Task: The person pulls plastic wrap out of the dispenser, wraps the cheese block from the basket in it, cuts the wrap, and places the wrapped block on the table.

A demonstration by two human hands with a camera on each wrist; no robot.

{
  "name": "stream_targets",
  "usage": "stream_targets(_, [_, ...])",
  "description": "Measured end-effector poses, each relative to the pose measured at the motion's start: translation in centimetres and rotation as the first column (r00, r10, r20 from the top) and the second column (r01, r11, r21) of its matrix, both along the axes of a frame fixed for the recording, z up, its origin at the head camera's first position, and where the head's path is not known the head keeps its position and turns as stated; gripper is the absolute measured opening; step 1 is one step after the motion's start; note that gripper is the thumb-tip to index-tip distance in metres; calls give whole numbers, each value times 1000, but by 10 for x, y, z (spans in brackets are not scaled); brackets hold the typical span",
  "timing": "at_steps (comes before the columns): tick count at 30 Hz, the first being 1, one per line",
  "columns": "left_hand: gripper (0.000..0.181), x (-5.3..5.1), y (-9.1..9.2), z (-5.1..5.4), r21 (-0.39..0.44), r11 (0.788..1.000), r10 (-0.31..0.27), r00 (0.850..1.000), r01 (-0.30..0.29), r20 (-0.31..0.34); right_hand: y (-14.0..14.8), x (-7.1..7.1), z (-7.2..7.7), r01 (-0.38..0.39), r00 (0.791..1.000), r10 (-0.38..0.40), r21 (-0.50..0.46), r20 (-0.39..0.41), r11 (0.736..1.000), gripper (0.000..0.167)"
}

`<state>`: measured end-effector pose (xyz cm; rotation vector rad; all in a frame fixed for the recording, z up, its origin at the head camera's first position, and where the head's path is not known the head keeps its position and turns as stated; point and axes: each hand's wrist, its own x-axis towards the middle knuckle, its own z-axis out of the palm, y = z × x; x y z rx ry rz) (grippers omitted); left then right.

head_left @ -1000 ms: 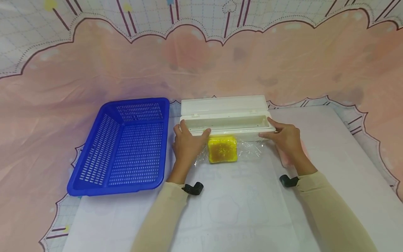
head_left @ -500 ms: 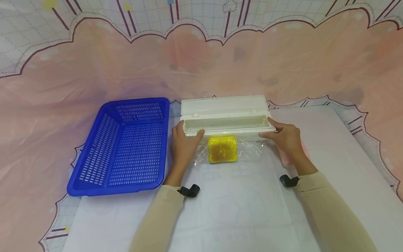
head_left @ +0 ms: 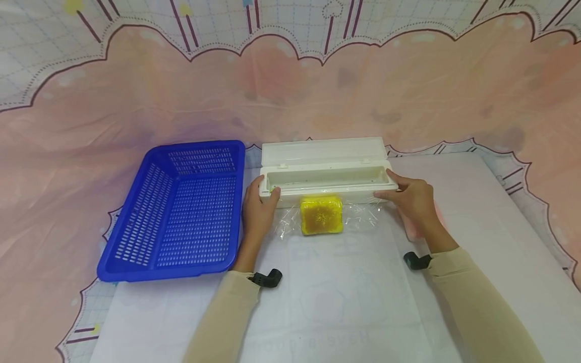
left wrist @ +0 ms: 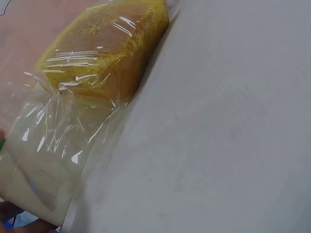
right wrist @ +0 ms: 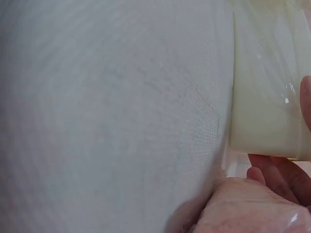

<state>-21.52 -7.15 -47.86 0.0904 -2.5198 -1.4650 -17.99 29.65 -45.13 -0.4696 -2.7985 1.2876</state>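
Note:
A long white cling film dispenser (head_left: 327, 193) stands at the back of the table with its lid (head_left: 322, 153) raised. My left hand (head_left: 257, 214) holds its left end, thumb on the front edge beside a small green tab (head_left: 272, 190) that the thumb partly hides. At the other end my right hand (head_left: 413, 199) grips the corner between thumb and fingers. Clear film (head_left: 360, 214) spreads out from the dispenser's front. Close against that front sits a yellow block with a browned top (head_left: 321, 216), which looks like toast, with film over it in the left wrist view.
A blue perforated basket (head_left: 195, 222) stands left of the dispenser, near my left forearm. Partly beneath my right hand lies a pink thing (head_left: 410, 229), glossy in the right wrist view. White cloth (head_left: 327, 302) covers the table, and a patterned peach curtain (head_left: 308, 106) hangs behind.
My left thumb has slid left along the dispenser's front edge, the green tab moving with it, and the left wrist has shifted left. Right hand, dispenser and yellow block have stayed in place.

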Motion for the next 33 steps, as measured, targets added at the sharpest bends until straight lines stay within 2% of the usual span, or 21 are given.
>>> stream_targets(4, [57,1,-4,-1,24,999,-41,999,41,-15,1,0,0,-3,1000,3,-12,0,1000,99])
stream_targets(13, [48,2,-11,-2,117,990,-69,996,76,-57,1,0,-3,-11,999,12,15,-29,1000,97])
stream_targets(17, [47,2,-12,-3,123,988,-87,994,94,-65,1,1,-3,-6,1000,6,19,-25,1000,97])
stream_targets(21, [46,3,-13,-3,108,991,-77,995,83,-64,-1,0,0,-7,1000,7,3,0,1000,98])
stream_targets(25, [46,3,-10,2,46,997,-59,997,61,-50,2,1,3,-34,999,34,-9,28,999,97])
stream_targets(29, [48,6,-3,10,-64,997,-46,999,44,-30,10,1,10,-104,988,107,-38,110,994,97])
stream_targets(31, [50,10,1,14,-137,990,-46,998,40,-36,14,-1,16,-157,974,161,-38,160,987,97])
stream_targets(33, [54,17,7,19,-239,970,-57,997,43,-49,16,-1,21,-205,960,207,-33,189,978,95])
